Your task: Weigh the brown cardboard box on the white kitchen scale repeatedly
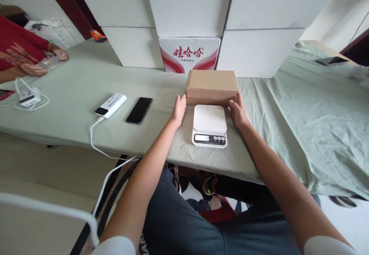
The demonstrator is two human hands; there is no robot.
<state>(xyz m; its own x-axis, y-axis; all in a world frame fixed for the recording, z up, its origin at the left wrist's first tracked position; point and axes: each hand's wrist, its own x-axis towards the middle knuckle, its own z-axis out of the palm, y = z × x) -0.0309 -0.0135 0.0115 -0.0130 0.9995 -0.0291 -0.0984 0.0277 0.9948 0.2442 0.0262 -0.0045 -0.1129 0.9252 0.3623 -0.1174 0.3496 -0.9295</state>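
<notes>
At the far left edge of the tabletop [72, 82], a co-worker in a red sleeve [17, 43] handles a small clear item, too blurred to identify. Nearer the front edge lie a white charger hub [28, 99], then a white power bank [111, 105] with a cable trailing off the edge, and just beside it a black phone [139, 110] lying flat. The left hand [178, 110] presses flat, fingers together, against the left end of a closed cardboard box [211, 86] near the table's middle. A white kitchen scale [209, 126] sits directly in front of the box, between the wrists, its platform bare. The right hand [238, 111] grips the box's right end. Behind the box stands a red-printed carton [189, 53] against white cabinets [190, 5]. Another phone [331, 60] rests toward the far right corner.
</notes>
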